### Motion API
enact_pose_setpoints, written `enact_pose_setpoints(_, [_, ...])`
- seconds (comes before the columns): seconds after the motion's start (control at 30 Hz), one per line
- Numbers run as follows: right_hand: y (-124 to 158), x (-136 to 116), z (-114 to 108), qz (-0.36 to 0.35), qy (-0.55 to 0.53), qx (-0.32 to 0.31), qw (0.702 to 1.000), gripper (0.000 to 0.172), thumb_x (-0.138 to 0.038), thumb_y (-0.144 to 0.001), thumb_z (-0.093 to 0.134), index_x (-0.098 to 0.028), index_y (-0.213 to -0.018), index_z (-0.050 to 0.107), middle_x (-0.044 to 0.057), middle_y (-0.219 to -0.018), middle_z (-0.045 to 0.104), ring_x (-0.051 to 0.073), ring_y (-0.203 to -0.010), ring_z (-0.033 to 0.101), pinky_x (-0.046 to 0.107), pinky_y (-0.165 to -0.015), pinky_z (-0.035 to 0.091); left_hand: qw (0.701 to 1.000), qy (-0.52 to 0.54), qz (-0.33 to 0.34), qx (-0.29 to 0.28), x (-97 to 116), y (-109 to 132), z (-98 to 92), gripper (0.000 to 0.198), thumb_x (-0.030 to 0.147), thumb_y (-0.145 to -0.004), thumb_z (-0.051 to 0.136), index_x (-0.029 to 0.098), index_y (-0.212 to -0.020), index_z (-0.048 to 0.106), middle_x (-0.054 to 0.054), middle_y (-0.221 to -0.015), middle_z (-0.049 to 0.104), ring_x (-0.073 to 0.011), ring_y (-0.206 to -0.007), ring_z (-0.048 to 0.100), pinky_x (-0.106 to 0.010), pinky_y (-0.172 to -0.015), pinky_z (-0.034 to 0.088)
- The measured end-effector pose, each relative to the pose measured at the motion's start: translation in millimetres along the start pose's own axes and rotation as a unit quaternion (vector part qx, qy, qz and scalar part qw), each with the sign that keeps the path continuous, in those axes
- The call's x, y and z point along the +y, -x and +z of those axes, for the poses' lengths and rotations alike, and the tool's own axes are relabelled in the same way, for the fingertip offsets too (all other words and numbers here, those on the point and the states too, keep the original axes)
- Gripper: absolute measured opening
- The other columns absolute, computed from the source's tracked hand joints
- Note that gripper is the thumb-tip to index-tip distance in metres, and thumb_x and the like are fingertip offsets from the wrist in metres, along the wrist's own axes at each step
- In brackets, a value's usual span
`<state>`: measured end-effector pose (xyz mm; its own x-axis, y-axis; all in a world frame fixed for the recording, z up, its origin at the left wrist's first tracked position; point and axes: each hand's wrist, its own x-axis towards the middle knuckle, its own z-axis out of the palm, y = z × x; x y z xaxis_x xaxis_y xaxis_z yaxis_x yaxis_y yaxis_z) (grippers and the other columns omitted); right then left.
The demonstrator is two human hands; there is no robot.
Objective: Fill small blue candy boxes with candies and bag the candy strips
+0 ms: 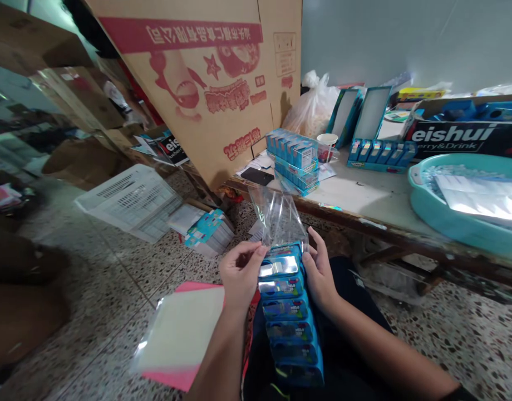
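A row of several small blue boxes [289, 328] rests on my lap, running away from me. Over its far end sits a clear plastic bag [279, 214], its loose end sticking up and away. My left hand [241, 273] pinches the bag's left edge between thumb and fingers, close against the boxes. On the other side, my right hand [320, 273] holds the bag's right edge at the thumb, with the index finger raised. Whether the bag reaches under the boxes is hidden.
The bench [364, 195] ahead carries wrapped blue boxes [293, 159], a phone [257, 176], an open display box [381, 159], a paper cup [326, 142] and a turquoise basin [448, 223]. A large carton [206, 72] stands at left. On the floor are a white basket [131, 200] and plastic-covered sheets [185, 328].
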<state>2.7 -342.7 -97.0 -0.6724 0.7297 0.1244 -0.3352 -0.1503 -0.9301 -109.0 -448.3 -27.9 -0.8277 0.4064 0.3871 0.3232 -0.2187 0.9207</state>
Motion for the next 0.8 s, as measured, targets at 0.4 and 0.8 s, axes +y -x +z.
enact_pose_setpoints(0.4, [-29, 69, 0, 0.039, 0.029, 0.066, 0.997, 0.072, -0.066, -0.089, 0.055, -0.023, -0.146, 0.045, 0.011, -0.13, 0.062, 0.029, -0.122, 0.056, 0.045, -0.101, 0.049, 0.983, -0.053, -0.17, 0.051, -86, -17, 16.1, 0.04, 0.057, -0.073, 0.073, 0.017, -0.068, 0.068, 0.0, -0.062, 0.063, -0.0117, -0.058, 0.055, -0.022, -0.055, 0.043])
enact_pose_setpoints(0.8, [-66, 54, -12, 0.15, -0.008, 0.049, 0.987, 0.075, -0.056, -0.082, 0.07, -0.026, -0.146, 0.044, 0.003, -0.097, 0.062, 0.022, -0.091, 0.059, 0.037, -0.085, 0.05, 0.935, -0.248, -0.076, -0.242, -58, -42, -23.5, 0.02, 0.035, -0.092, 0.066, 0.026, -0.105, 0.078, -0.005, -0.108, 0.072, -0.0201, -0.105, 0.066, -0.033, -0.096, 0.051])
